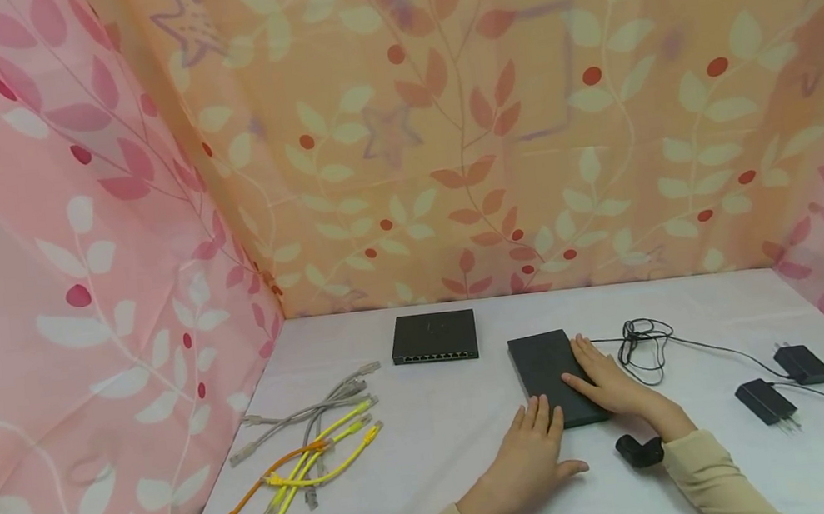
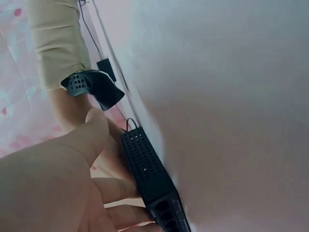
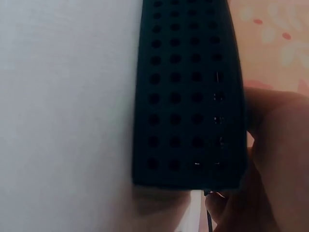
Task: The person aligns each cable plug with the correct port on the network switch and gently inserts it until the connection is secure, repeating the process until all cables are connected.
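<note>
A flat black network switch (image 1: 539,361) lies slightly turned on the white table, right of the middle. My right hand (image 1: 614,386) rests over its right edge, fingers and thumb stretched across the top. At the near left corner, my left hand (image 1: 520,459) touches the case with straight fingertips, its thumb pointing right. The left wrist view shows a row of ports at one end of the switch (image 2: 154,169) and a perforated side. In the right wrist view that perforated side fills the middle, with part of my right hand (image 3: 285,145) beside it.
Another black switch (image 1: 433,338) stands further back, ports facing forward. Grey cables (image 1: 307,410), yellow cables (image 1: 330,477) and an orange cable (image 1: 255,489) lie at left. On the right are a tangled black cord (image 1: 643,341) and two power adapters (image 1: 804,365). Patterned curtains surround the table.
</note>
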A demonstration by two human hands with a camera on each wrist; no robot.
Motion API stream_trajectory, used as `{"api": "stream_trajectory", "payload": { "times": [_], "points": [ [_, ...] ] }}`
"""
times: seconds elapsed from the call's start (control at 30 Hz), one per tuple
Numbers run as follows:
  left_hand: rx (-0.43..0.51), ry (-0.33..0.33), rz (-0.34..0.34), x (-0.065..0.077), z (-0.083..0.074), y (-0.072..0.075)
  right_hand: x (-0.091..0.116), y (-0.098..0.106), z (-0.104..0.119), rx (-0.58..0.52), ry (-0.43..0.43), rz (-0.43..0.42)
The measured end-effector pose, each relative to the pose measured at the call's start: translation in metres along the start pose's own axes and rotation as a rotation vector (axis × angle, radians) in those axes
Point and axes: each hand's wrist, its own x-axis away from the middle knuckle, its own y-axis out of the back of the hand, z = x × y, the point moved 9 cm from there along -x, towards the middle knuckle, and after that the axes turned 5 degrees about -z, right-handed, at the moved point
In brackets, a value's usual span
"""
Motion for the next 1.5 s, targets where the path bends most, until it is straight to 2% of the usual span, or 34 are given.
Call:
{"api": "stream_trajectory", "payload": {
  "times": [0.23,0.37,0.47,0.63,0.8,1.0,1.2,1.37,1.5],
  "points": [
    [0.025,-0.031,-0.040,-0.003,0.008,0.004,0.010,0.004,0.005,0.087,-0.009,-0.044],
    [0.075,-0.046,-0.078,-0.010,0.021,0.006,0.020,0.004,0.011,0.165,-0.016,-0.074],
    [0.100,-0.029,-0.082,-0.018,0.035,0.006,0.028,0.004,0.019,0.211,-0.013,-0.096],
    [0.142,0.015,-0.063,-0.032,0.056,-0.005,0.043,-0.003,0.031,0.232,-0.018,-0.073],
    [0.165,0.038,-0.056,-0.042,0.068,-0.016,0.050,-0.009,0.039,0.205,-0.032,-0.037],
    [0.180,0.025,-0.060,-0.046,0.070,-0.020,0.051,-0.010,0.032,0.169,-0.012,-0.033],
    [0.200,0.051,-0.051,-0.039,0.073,-0.017,0.042,-0.021,0.016,0.173,0.035,0.031],
    [0.211,0.053,-0.049,-0.031,0.067,-0.011,0.041,-0.013,0.015,0.127,0.075,-0.019],
    [0.211,0.059,-0.042,-0.027,0.064,-0.010,0.040,-0.008,0.017,0.094,0.096,-0.025]
  ]
}}
